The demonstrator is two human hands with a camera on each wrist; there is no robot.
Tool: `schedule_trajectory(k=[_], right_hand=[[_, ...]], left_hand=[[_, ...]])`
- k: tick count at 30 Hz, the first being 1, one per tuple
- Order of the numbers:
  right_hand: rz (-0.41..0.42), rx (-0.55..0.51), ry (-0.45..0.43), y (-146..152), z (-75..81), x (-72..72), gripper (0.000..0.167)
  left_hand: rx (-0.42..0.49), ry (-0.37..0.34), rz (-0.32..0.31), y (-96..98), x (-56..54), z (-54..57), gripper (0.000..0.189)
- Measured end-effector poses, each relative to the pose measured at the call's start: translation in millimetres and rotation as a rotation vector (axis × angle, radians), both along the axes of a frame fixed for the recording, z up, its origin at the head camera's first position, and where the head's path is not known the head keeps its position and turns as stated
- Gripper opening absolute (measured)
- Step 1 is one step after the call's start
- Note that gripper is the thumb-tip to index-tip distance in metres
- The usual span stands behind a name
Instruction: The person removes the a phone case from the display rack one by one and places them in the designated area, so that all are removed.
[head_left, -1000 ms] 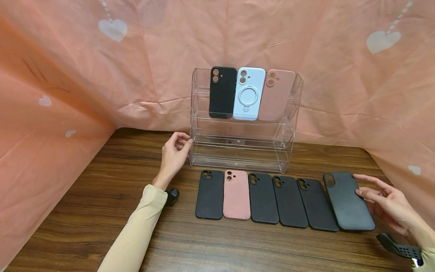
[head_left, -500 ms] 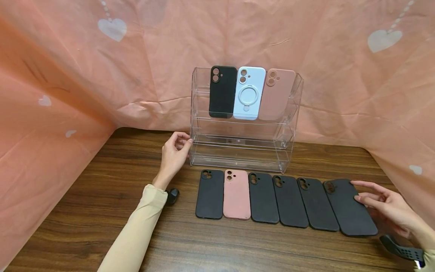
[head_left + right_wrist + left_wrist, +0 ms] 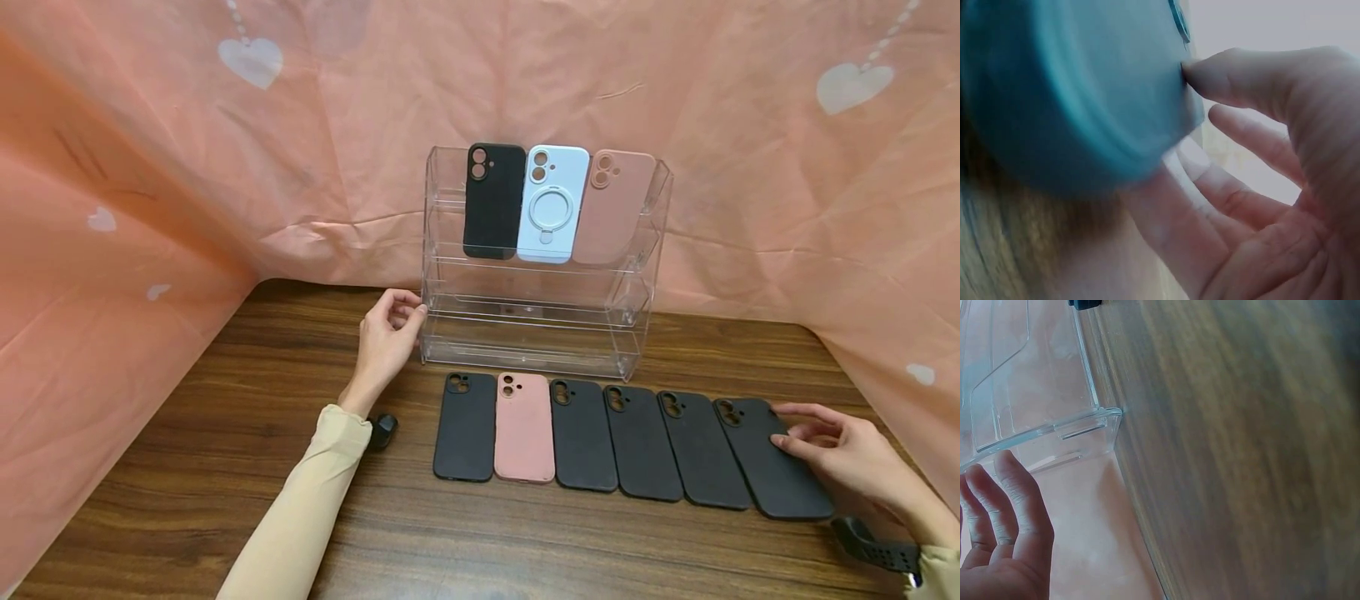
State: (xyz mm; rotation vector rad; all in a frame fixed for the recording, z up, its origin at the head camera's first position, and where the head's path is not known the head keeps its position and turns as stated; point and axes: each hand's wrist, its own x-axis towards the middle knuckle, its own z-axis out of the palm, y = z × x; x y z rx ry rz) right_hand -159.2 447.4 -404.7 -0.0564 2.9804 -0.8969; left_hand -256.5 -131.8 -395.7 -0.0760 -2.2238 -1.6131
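My left hand (image 3: pixel 388 340) is at the left side of a clear acrylic display stand (image 3: pixel 525 358), holding its side edge. In the left wrist view, the curled fingers (image 3: pixel 1022 500) meet the edge of the stand (image 3: pixel 1035 434). My right hand (image 3: pixel 851 454) holds a dark phone case (image 3: pixel 780 467) by its right edge, at the right end of a row on the table. The right wrist view shows the thumb (image 3: pixel 1235 75) against the edge of this case (image 3: pixel 1104 94), with other fingers under it. The thumb side of the left hand is hidden in the left wrist view.
The row also has a pink case (image 3: pixel 523 433), a black case (image 3: pixel 463 433) left of it, and several black ones to its right. A black case (image 3: pixel 493 204), a white case with a ring (image 3: pixel 552 208) and a pink case (image 3: pixel 611 208) stand on the top tier.
The right hand has lowered the dark phone case from a raised position to the end of the row, then shifted slightly left along its edge. The left hand has stayed at the stand.
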Motion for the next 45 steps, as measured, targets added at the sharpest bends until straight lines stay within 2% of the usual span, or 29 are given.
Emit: schedule_trajectory(k=[4, 11, 14, 19, 31, 42, 45], right_hand=[[-0.006, 0.076, 0.015, -5.5, 2.2, 1.1, 0.053], [-0.018, 0.065, -0.036, -8.3, 4.6, 1.6, 0.054], [-0.016, 0.102, 0.014, -8.5, 5.8, 1.3, 0.049], [-0.005, 0.15, 0.163, -11.0, 7.9, -3.8, 0.042], [-0.011, 0.016, 0.34, -32.6, 14.7, -16.0, 0.044], [0.008, 0.023, 0.355, -63.3, 17.5, -28.4, 0.041], [0.024, -0.006, 0.367, -71.9, 16.7, -32.5, 0.039]], left_hand=[[0.002, 0.001, 0.003, -0.2, 0.2, 0.4, 0.014], [0.007, 0.004, 0.0, -0.1, -0.9, -0.8, 0.014], [0.001, 0.01, 0.0, 0.2, -0.6, -0.9, 0.013], [-0.009, 0.011, 0.01, 0.7, -0.6, -0.6, 0.013], [-0.008, -0.003, 0.011, 1.7, 0.2, 0.7, 0.015], [-0.007, -0.006, 0.01, 0.0, 0.3, -0.4, 0.015], [-0.008, -0.005, 0.008, -0.6, -0.2, -0.7, 0.015]])
